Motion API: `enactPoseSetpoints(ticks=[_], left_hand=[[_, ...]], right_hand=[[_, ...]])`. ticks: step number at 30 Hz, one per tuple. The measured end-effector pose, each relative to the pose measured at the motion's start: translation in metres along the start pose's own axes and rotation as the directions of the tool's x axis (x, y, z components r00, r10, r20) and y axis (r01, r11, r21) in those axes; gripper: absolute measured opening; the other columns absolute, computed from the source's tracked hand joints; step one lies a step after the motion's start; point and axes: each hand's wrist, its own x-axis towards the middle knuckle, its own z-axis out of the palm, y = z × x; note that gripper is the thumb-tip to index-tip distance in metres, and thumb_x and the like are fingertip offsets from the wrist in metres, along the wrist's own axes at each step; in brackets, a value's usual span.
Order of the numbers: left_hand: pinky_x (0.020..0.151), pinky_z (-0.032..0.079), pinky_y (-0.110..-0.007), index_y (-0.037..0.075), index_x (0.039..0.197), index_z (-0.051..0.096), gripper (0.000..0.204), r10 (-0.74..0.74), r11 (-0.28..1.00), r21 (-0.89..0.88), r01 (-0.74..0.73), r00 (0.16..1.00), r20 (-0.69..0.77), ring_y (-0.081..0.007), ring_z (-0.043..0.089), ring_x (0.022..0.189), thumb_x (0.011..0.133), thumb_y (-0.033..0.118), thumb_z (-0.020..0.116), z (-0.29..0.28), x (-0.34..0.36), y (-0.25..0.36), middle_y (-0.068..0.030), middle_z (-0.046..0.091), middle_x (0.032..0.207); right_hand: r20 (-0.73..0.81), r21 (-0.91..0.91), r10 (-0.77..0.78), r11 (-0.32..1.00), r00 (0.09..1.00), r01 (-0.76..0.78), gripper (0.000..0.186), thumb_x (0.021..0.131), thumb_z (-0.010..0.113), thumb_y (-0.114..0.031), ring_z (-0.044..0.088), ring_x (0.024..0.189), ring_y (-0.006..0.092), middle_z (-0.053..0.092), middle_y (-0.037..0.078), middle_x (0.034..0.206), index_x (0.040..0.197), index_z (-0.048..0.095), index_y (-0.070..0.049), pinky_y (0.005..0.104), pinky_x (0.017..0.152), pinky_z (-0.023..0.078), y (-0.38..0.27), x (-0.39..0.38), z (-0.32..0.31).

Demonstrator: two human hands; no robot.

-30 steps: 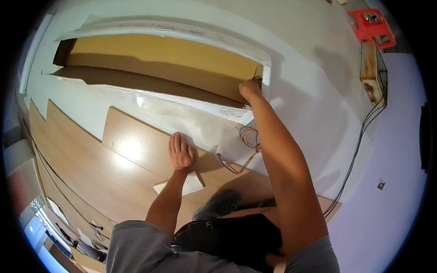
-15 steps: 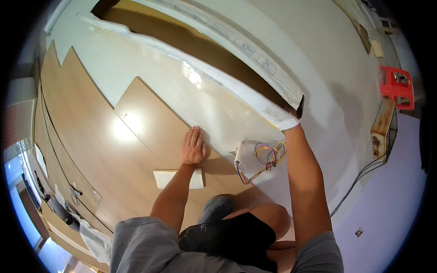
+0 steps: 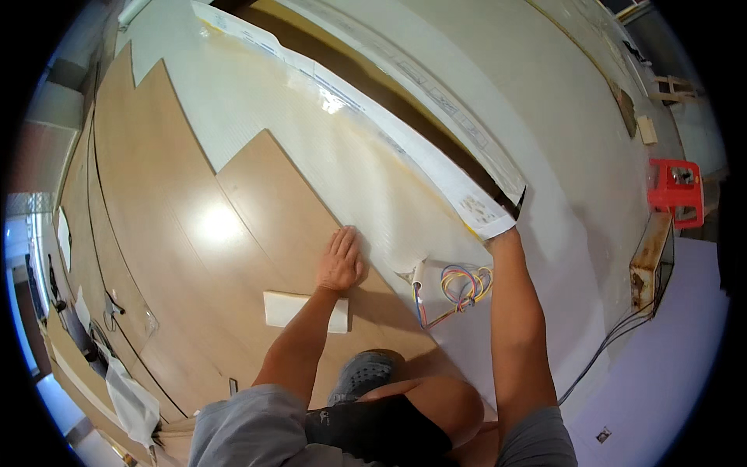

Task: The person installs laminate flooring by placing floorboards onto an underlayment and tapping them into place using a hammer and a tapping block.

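Observation:
My left hand lies flat on a wood-look floor plank, fingers stretched out near its long edge. A small white block lies beside my left forearm. My right arm reaches to the near end of a long white carton, which stands open along its length and shows a brown inside. The carton's edge hides the fingers of my right hand, so its grip does not show. Between my arms, a loose coil of coloured wires comes out of a short white conduit.
Joined planks cover the left side, with pale ribbed underlay alongside. A red plastic stool and a rusty metal box with black cables stand at the right. My grey clog rests on the planks.
The view has shifted slightly. The carton's near side has tipped, and its white edge looks broader. My left hand stays flat on the plank, and my right hand stays at the carton's end.

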Motion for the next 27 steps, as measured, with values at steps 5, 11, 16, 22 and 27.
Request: enactPoseSetpoints(ticks=[5, 11, 16, 22, 27], left_hand=[[0.118, 0.035, -0.051, 0.000, 0.134, 0.058, 0.053, 0.004, 1.000, -0.026, -0.006, 0.999, -0.044, -0.0362, 0.047, 0.138, 0.083, 0.015, 0.062, -0.001, -0.001, -0.002, -0.0185, 0.052, 0.145], [0.118, 0.034, -0.053, -0.002, 0.132, 0.058, 0.052, -0.024, 0.989, -0.148, 0.014, 0.998, -0.063, -0.0406, 0.047, 0.137, 0.081, 0.008, 0.062, 0.003, -0.003, -0.001, -0.0219, 0.052, 0.144], [0.119, 0.033, -0.054, -0.003, 0.132, 0.057, 0.055, 0.006, 0.993, -0.115, -0.013, 0.998, -0.056, -0.0401, 0.043, 0.140, 0.079, 0.011, 0.062, 0.005, 0.000, -0.003, -0.0220, 0.050, 0.147], [0.120, 0.032, -0.052, -0.002, 0.137, 0.054, 0.056, 0.016, 0.998, -0.055, -0.018, 0.999, -0.036, -0.0388, 0.043, 0.140, 0.084, 0.013, 0.059, -0.003, 0.002, 0.004, -0.0204, 0.049, 0.147], [0.119, 0.033, -0.052, -0.003, 0.134, 0.056, 0.052, 0.020, 0.999, -0.051, -0.020, 1.000, 0.006, -0.0391, 0.044, 0.139, 0.084, 0.012, 0.059, -0.008, 0.005, 0.008, -0.0209, 0.050, 0.146]], right_hand=[[0.194, -0.004, -0.100, 0.995, 0.976, 0.103, 0.051, 0.103, 0.049, -0.037, 0.064, 0.117, 0.0362, 0.061, 0.014, 0.141, 0.144, 0.053, -0.008, 0.0506, 0.101, 0.053, 0.010, 0.011, -0.007], [-0.236, -0.491, -0.094, 0.870, 0.967, -0.036, 0.058, 0.102, 0.056, -0.045, 0.055, 0.132, 0.0277, 0.055, 0.011, 0.148, 0.148, 0.050, -0.009, 0.0422, 0.110, 0.046, -0.008, 0.014, -0.021], [-0.079, -0.503, -0.077, 0.864, 0.994, 0.026, 0.048, 0.106, 0.053, -0.039, 0.055, 0.131, 0.0216, 0.057, 0.006, 0.144, 0.145, 0.051, -0.009, 0.0377, 0.108, 0.046, -0.055, -0.007, -0.018], [0.001, -0.366, -0.302, 0.887, 0.953, 0.282, 0.048, 0.102, 0.060, -0.033, 0.060, 0.125, 0.0224, 0.064, 0.006, 0.135, 0.141, 0.053, -0.005, 0.0368, 0.107, 0.047, -0.077, -0.040, 0.038], [0.086, -0.568, -0.194, 0.797, 0.977, 0.208, 0.051, 0.100, 0.062, -0.025, 0.055, 0.129, 0.0230, 0.056, 0.008, 0.141, 0.142, 0.049, -0.001, 0.0377, 0.110, 0.043, -0.100, -0.062, 0.080]])
